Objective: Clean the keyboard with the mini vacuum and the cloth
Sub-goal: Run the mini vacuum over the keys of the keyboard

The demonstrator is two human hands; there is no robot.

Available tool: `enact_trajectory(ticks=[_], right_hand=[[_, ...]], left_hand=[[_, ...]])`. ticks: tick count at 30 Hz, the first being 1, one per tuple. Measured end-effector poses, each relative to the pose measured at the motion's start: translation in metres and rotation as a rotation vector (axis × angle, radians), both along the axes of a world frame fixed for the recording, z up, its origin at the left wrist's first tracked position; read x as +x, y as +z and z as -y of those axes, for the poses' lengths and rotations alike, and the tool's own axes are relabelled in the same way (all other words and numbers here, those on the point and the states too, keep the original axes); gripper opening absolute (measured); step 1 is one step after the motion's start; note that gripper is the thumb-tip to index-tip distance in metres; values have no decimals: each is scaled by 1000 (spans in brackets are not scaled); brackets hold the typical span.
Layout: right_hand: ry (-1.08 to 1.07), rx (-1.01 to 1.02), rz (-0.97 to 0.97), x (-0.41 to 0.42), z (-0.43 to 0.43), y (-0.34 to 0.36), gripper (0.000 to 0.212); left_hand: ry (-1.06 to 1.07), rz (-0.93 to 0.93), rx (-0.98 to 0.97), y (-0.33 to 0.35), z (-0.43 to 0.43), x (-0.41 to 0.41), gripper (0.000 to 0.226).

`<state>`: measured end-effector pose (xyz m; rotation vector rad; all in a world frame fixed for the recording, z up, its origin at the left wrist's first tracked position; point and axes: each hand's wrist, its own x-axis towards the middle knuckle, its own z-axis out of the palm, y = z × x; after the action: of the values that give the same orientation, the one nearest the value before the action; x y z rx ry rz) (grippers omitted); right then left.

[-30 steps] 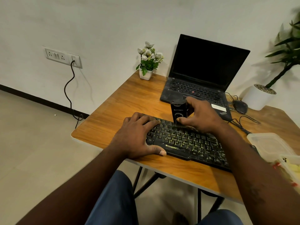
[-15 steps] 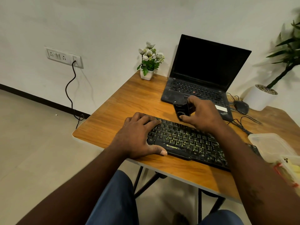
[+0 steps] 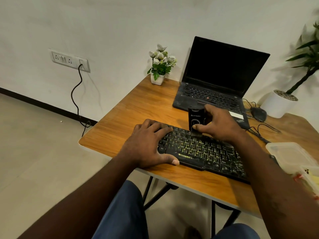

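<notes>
Item: black keyboard (image 3: 198,149) on a wooden table (image 3: 131,118), both your hands on it.

Setting: white wall (image 3: 120,23), beige floor (image 3: 34,152), socket plate (image 3: 69,60) with a black cable (image 3: 76,94) hanging down; far on the table, a small flower pot (image 3: 159,69), an open laptop (image 3: 221,75), a mouse (image 3: 258,113) and a potted plant (image 3: 279,106); a clear plastic container (image 3: 290,156) at the right. The keyboard lies along the near edge, its legends glowing yellow-green. Your left hand (image 3: 148,145) rests flat on its left end, fingers relaxed, thumb at the near rim. Your right hand (image 3: 219,125) grips the black mini vacuum (image 3: 196,120) upright, nozzle down on the far key row.
</notes>
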<state>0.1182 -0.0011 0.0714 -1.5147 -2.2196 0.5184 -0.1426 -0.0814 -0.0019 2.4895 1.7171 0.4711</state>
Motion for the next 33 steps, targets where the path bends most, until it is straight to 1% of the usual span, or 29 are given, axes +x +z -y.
enact_trajectory(ticks=[2, 3, 5, 6, 7, 9, 10, 11, 13, 14, 15, 16, 17, 19, 20, 21, 22, 23, 24, 25, 27, 28, 29, 30, 31, 32, 33], right_hand=[[-97, 155, 132, -3, 0, 0, 50], [-95, 167, 123, -2, 0, 0, 49], [-6, 66, -17, -2, -1, 2, 48], [25, 14, -42, -3, 1, 3, 48], [16, 22, -1, -4, 3, 3, 48], [-105, 213, 205, -8, 3, -2, 49], [-160, 283, 239, -8, 5, -3, 50], [-171, 275, 184, -5, 6, -4, 50], [-88, 101, -67, 1, 10, -3, 52], [-32, 9, -134, 4, 13, -1, 51], [13, -44, -139, 6, 17, 1, 50], [21, -51, -104, 6, 20, 0, 50], [-13, -4, -40, 6, 19, -2, 51], [-123, 151, 91, 5, 20, -1, 53], [-129, 186, 97, 6, 20, 1, 53], [-91, 161, 51, 7, 20, 3, 52], [-29, 80, -26, 8, 21, 5, 51], [24, -12, -62, 7, 25, 7, 50], [52, -41, -27, 5, 27, 7, 50], [35, -11, 49, 2, 27, 5, 51], [-65, 177, 201, -3, 27, 4, 52], [-83, 230, 218, -4, 27, 4, 51], [-60, 221, 184, -3, 26, 4, 51], [-17, 151, 104, -2, 26, 5, 50], [25, 65, 65, -2, 28, 6, 50], [43, 55, 91, -3, 30, 6, 49], [15, 107, 172, -4, 29, 6, 49]], left_hand=[[-2, 0, 2, 0, 1, 0, 116], [-1, -3, 6, 0, 1, 0, 116], [3, -10, 10, 1, 1, 0, 116], [4, -9, 10, 1, 1, 0, 116], [4, -4, 9, 1, 1, 0, 117], [1, 4, 7, 1, 1, 0, 117], [-1, 2, 6, 1, 1, 0, 117], [-2, 0, 6, 1, 1, 0, 118], [-1, -1, 8, 1, 1, 0, 119], [-1, -1, 8, 1, 1, 1, 119], [0, -3, 7, 1, 0, 1, 119], [2, -5, 5, 1, 0, 0, 120], [0, -6, 6, 1, 0, 0, 120], [-4, -4, 14, 0, 0, 0, 119], [-5, -2, 18, 0, 0, 0, 119], [-5, 0, 21, 0, 1, 0, 118], [-2, -1, 22, 0, 1, 0, 118], [2, -4, 22, 0, 1, 0, 118], [5, -7, 22, 0, 1, 0, 118], [6, -9, 20, 1, 1, 0, 118], [5, -15, 17, 1, 2, 0, 118], [6, -18, 18, 1, 2, 0, 118], [8, -18, 19, 1, 2, 1, 118], [9, -17, 21, 1, 2, 1, 118], [10, -15, 22, 0, 2, 1, 118], [10, -14, 21, 0, 2, 1, 118], [10, -14, 19, 0, 1, 1, 118]])
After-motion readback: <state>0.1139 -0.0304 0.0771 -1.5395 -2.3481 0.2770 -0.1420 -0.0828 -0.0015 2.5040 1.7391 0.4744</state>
